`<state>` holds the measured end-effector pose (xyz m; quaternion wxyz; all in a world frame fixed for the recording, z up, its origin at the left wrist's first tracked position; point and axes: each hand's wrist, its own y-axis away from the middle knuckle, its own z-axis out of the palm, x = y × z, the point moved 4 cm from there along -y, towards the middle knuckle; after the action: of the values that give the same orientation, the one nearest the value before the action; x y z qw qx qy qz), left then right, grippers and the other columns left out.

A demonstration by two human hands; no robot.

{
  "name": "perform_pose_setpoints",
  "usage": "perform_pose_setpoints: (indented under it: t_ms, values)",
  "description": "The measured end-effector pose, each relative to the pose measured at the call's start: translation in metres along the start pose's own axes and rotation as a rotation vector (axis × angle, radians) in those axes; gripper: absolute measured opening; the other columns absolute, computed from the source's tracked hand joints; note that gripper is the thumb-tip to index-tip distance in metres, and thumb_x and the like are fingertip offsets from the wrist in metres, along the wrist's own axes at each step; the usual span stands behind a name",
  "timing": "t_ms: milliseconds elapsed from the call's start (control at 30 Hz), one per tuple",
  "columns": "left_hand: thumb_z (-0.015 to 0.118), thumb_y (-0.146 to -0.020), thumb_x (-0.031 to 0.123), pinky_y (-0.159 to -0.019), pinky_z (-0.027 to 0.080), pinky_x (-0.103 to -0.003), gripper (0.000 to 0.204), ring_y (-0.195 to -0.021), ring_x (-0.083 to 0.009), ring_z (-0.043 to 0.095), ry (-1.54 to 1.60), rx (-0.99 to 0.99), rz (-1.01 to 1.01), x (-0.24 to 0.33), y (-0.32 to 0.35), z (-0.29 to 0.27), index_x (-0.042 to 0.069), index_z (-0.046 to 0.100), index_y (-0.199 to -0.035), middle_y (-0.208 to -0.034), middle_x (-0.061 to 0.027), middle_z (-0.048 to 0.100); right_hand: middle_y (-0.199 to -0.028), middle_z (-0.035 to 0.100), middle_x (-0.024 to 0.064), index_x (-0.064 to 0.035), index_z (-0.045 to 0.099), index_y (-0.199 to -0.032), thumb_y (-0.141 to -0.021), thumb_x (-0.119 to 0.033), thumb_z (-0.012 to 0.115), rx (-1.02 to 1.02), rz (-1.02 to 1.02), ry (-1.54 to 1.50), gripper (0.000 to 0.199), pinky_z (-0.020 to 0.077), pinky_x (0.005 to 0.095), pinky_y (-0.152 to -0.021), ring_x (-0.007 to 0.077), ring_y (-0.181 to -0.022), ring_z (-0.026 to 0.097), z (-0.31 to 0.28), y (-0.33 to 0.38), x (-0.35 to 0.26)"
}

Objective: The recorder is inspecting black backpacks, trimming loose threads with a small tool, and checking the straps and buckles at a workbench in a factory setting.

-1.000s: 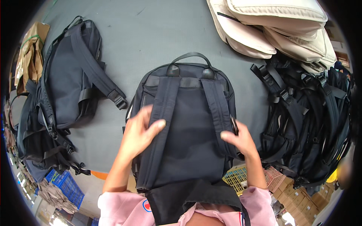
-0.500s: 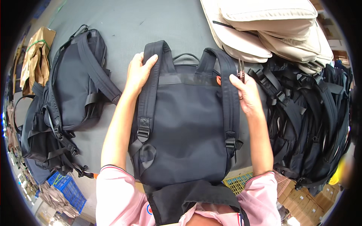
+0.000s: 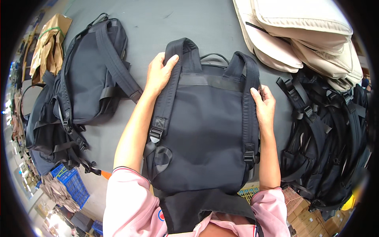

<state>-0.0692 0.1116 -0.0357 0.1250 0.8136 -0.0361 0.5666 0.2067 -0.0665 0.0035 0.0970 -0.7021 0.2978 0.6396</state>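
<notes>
Presently a dark navy backpack (image 3: 205,130) lies back-panel up on the grey table (image 3: 177,23), directly between the person's two forearms, its carry loop pointing away from the body.

Left hand (image 3: 160,75): laid over the upper end of the left shoulder strap (image 3: 169,91), fingers closed around the strap's padded top, thumb on the inner side. It is clamped on the strap, not merely resting.

Right hand (image 3: 264,106): pressed to the outer edge of the right shoulder strap (image 3: 249,106), fingers curled along it near the bag's side seam. Whether the fingers pinch the strap or a small part beside it cannot be told.

Condition of the piece: both straps run flat and straight down the panel to their buckles; the lower webbing on the left side is looped near its adjuster (image 3: 156,134). Judged from this, the straps are already laid out and the upper attachments are under the hands; the lower ends and the bag's front are not being handled at this point.

Beyond the left hand, another navy backpack (image 3: 94,75) lies strap-side up. Beyond the right hand sits a heap of black backpacks (image 3: 327,138), and further off a stack of cream-coloured bags (image 3: 304,35).
</notes>
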Motion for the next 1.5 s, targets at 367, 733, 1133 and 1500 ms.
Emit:
perform_pose_setpoints:
  t_ms: [367, 733, 1133, 1500]
  values:
    - [0.067, -0.087, 0.030, -0.069, 0.044, -0.022, 0.031, -0.076, -0.0064, 0.054, 0.342, -0.203, -0.200, 0.017, 0.025, -0.021, 0.001, 0.062, -0.094, -0.084, -0.0009, 0.062, -0.066, 0.045, 0.0049, -0.0081, 0.055, -0.113, -0.080, -0.019, 0.073, 0.202, -0.284, 0.722, 0.040, 0.0415, 0.0338, -0.057, 0.0200, -0.059, 0.047, -0.011, 0.016, -0.033]
    - [0.069, -0.084, 0.023, -0.068, 0.044, -0.022, 0.023, -0.075, -0.0051, 0.053, 0.178, -0.436, -0.251, 0.021, 0.153, -0.091, 0.002, 0.062, -0.089, -0.081, 0.0018, 0.061, -0.088, 0.065, 0.0049, -0.0039, 0.063, -0.109, -0.087, 0.003, 0.059, -0.175, -0.658, 0.444, 0.024, 0.0478, 0.0223, -0.067, 0.0087, -0.070, 0.056, 0.045, 0.126, -0.128]
    - [0.072, -0.077, 0.040, -0.097, 0.038, -0.047, 0.045, -0.118, -0.0371, 0.046, -0.134, -0.134, 0.672, 0.125, 0.260, -0.066, -0.003, 0.062, -0.086, -0.137, -0.0254, 0.036, -0.079, 0.060, -0.0014, -0.0031, 0.057, -0.123, -0.090, -0.010, 0.059, -0.431, -0.172, -0.054, 0.034, 0.0436, 0.0178, -0.059, 0.0045, -0.062, 0.054, 0.100, 0.183, -0.119]
    - [0.066, -0.064, 0.007, -0.099, 0.033, -0.047, 0.022, -0.101, -0.0274, 0.052, 0.088, -0.268, 0.629, 0.136, 0.290, -0.045, 0.001, 0.053, -0.081, -0.109, -0.0105, 0.058, -0.081, 0.060, -0.0008, -0.0027, 0.064, -0.110, -0.094, -0.020, 0.057, -0.439, 0.115, -0.383, 0.025, 0.0336, 0.0175, -0.042, 0.0010, -0.047, 0.041, 0.066, 0.228, -0.090]
